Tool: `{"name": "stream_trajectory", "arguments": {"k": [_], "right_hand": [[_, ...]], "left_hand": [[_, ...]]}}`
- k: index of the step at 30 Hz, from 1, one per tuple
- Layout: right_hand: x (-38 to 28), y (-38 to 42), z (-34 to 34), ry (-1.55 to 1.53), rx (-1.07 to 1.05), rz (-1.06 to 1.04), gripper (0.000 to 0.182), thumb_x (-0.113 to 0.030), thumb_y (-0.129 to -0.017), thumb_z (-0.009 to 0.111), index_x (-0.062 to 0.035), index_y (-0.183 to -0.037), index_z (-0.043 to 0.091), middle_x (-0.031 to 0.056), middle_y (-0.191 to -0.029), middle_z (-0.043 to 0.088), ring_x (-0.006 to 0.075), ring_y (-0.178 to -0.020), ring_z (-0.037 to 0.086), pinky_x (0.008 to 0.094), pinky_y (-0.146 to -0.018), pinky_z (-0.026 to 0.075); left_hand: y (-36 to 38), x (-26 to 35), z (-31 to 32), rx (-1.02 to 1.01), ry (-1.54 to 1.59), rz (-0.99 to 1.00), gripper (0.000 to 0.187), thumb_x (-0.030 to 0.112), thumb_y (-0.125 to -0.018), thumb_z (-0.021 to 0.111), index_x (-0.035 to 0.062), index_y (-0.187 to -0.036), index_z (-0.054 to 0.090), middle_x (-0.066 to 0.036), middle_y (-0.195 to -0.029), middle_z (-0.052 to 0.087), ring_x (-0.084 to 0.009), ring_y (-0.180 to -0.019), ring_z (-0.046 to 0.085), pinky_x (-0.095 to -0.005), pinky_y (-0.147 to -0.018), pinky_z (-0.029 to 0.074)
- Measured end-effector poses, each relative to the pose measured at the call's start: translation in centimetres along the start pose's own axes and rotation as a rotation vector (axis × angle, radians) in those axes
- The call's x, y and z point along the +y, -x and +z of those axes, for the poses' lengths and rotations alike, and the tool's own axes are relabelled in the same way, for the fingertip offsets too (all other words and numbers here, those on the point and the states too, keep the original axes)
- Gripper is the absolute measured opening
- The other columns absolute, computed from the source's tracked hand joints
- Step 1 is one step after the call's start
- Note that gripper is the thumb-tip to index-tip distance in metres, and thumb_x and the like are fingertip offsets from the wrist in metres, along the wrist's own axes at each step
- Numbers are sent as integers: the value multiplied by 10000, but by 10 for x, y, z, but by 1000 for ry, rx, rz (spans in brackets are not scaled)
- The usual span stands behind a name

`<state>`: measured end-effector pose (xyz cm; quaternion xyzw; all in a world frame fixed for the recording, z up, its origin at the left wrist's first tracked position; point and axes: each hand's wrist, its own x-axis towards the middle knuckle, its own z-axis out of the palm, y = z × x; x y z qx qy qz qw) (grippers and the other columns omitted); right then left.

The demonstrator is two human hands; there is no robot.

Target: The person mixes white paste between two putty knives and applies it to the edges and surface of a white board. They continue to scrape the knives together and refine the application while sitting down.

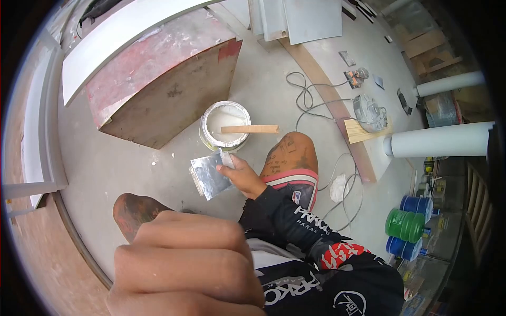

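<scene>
The person is crouching over a grey concrete floor (274, 79), both knees showing, with the view looking straight down. The right hand (240, 176) is gripping a stack of thin metal blades (210, 176) by one edge, thumb and fingers pinched closed on them, and is holding them above the floor just in front of the right knee (292, 152). The left hand (184, 263) is sitting very close to the camera, its fingers curled into a loose fist; whether it is holding anything cannot be told.

Just beyond the blades, a paint can (225, 125) is standing open on the floor with white paint inside, and a wooden stick (249, 129) is lying across its rim, sticking out to the right. To the left of the can, a large wooden box (168, 100) with red and white paint stains is resting on the floor, and a long white board (121, 37) is lying over its top.

A grey cable (308, 100) is looping across the floor toward a power tool (369, 111) that is sitting on a wooden plank (345, 124). White pipes (443, 139) are lying at the right edge. Nearer, a green jar (405, 225) is lying between blue jars (415, 205), and a crumpled white rag (339, 187) is lying beside the knee. Flat grey panels (300, 18) are leaning at the top.
</scene>
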<state>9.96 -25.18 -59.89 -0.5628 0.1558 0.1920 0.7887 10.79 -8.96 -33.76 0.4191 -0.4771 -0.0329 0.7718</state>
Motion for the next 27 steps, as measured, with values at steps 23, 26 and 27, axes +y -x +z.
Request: {"name": "stream_trajectory", "arguments": {"k": [23, 26, 27], "right_hand": [[4, 16, 13, 215, 86, -130, 266, -139, -911, 603, 11, -1127, 566, 112, -1013, 635, 153, -935, 577, 313, -863, 464], [-11, 36, 24, 207, 120, -21, 286, -171, -931, 592, -1, -1158, 558, 116, -1078, 638, 168, -1009, 586, 316, -891, 459], [-24, 38, 27, 199, 124, -10, 286, -171, -931, 592, -1, -1158, 558, 116, -1078, 638, 168, -1009, 586, 316, -891, 459]], "left_hand": [[-33, -73, -38, 25, 148, -328, 470, 412, -680, 840, 101, -869, 542, -6, -698, 558, -128, -568, 471, -238, -484, 355], [-40, -77, -59, -21, -38, -459, 340, 229, -755, 840, 133, -911, 554, 17, -743, 619, -138, -586, 538, -224, -518, 385], [-54, -73, -60, -20, -32, -471, 340, 229, -755, 840, 133, -911, 554, 17, -743, 619, -138, -586, 538, -224, -518, 385]]}}
